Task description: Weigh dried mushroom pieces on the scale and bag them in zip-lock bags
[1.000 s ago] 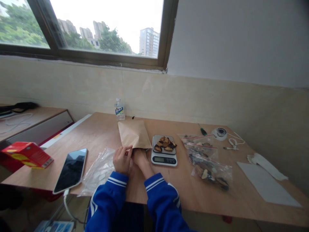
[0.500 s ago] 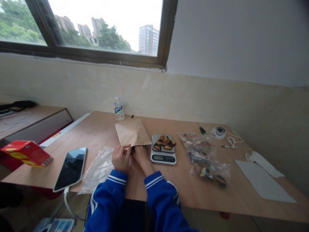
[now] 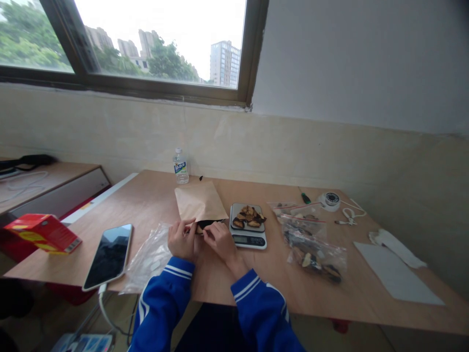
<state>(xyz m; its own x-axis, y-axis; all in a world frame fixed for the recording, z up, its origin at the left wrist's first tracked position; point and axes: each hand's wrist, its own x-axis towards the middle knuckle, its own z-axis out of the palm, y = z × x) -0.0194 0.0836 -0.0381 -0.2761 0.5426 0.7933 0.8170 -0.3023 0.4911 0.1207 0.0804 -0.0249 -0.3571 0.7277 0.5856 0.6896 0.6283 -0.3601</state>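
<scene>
A brown paper bag (image 3: pixel 200 201) lies flat on the wooden table (image 3: pixel 256 274) with its open mouth toward me. My left hand (image 3: pixel 180 240) pinches the near edge of the bag's mouth. My right hand (image 3: pixel 220 238) is closed at the mouth beside it, fingers at a small brown piece there. Just right of the bag stands a small digital scale (image 3: pixel 249 233) with a heap of dark and tan dried slices (image 3: pixel 249 215) on its plate.
Clear zip bags of dried slices (image 3: pixel 315 254) lie right of the scale. An empty clear bag (image 3: pixel 150 256) and a phone (image 3: pixel 108 255) lie left, a red box (image 3: pixel 42 232) beyond. A water bottle (image 3: pixel 181 166) stands behind; a white sheet (image 3: pixel 397 278) far right.
My right hand has drawn back out of the bag's mouth toward me and my right elbow has swung to the right. The left hand stays on the bag's edge.
</scene>
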